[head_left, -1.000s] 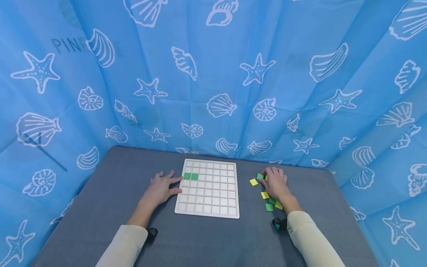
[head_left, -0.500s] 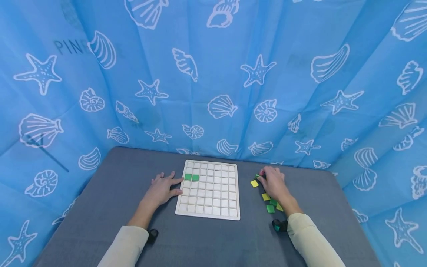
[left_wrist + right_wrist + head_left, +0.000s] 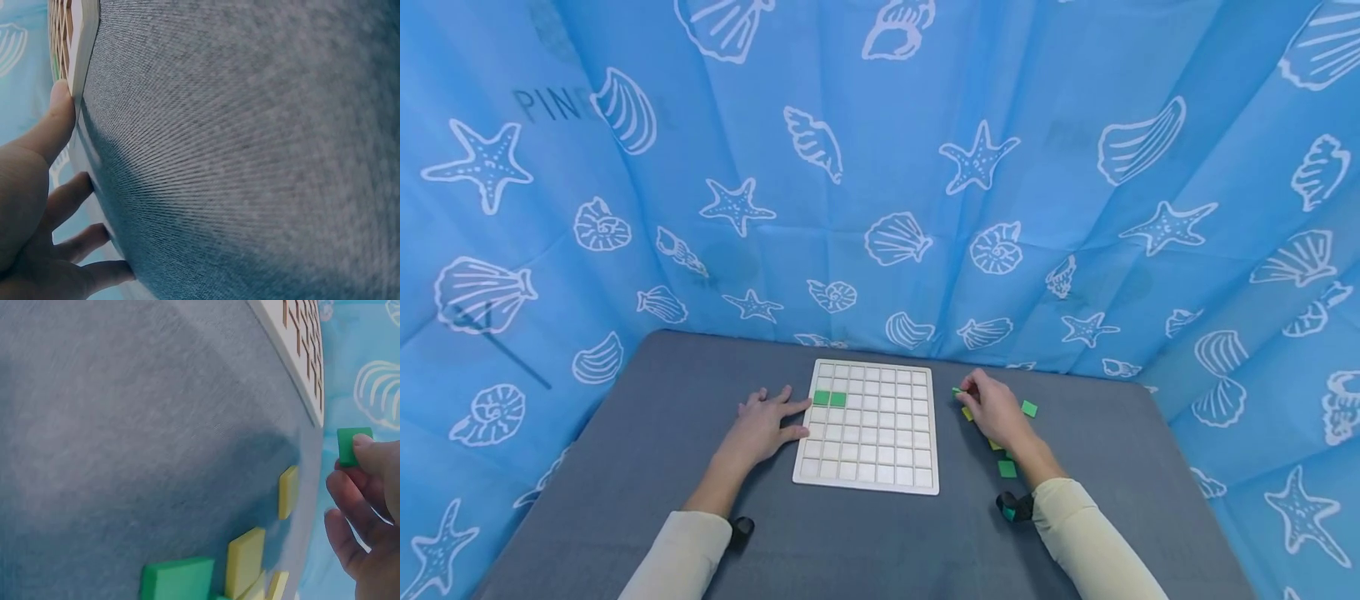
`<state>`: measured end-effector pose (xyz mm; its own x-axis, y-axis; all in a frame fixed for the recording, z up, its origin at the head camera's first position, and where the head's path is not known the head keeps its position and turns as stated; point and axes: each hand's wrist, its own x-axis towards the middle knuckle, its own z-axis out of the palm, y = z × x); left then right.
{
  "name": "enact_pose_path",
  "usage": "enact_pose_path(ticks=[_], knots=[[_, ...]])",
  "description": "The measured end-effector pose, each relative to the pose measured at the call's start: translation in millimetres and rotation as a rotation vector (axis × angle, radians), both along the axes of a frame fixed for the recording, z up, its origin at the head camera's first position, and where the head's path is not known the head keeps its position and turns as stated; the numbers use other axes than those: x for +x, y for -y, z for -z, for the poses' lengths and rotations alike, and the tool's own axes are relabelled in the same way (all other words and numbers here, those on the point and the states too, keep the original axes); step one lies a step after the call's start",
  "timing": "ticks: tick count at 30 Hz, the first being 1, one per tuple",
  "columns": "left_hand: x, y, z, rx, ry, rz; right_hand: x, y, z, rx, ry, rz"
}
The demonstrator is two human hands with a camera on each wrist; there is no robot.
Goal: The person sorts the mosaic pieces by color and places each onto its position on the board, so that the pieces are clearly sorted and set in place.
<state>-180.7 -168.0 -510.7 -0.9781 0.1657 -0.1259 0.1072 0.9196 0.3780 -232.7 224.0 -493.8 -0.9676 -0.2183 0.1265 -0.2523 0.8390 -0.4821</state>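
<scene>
Green tile (image 3: 345,447) — flat, square

dim, dark capitals (image 3: 546,104) stand on the blue curtain (image 3: 880,167), at the upper left of the head view, sloping slightly down to the right: "pin" can be read, and the letters after it blur where a white shell drawing (image 3: 625,111) crosses them. a second, fainter dark marking (image 3: 1067,133) sits on the curtain's right part, too pale to read with certainty.
</scene>
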Motion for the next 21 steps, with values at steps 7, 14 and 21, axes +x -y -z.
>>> enact_pose_path(ticks=[7, 14, 21], knots=[[-0.2, -1.0, 0.9, 0.002, 0.004, -0.007, 1.5, 11, -2.4, -0.044, 0.013, -0.023], [0.4, -2.4, 1.9, 0.003, 0.000, -0.002, -2.0, 26, 2.7, -0.088, 0.033, -0.022], [-0.8, -0.7, -0.2, 0.009, -0.002, -0.005, -4.1, 42, 0.8, -0.151, 0.061, -0.066]])
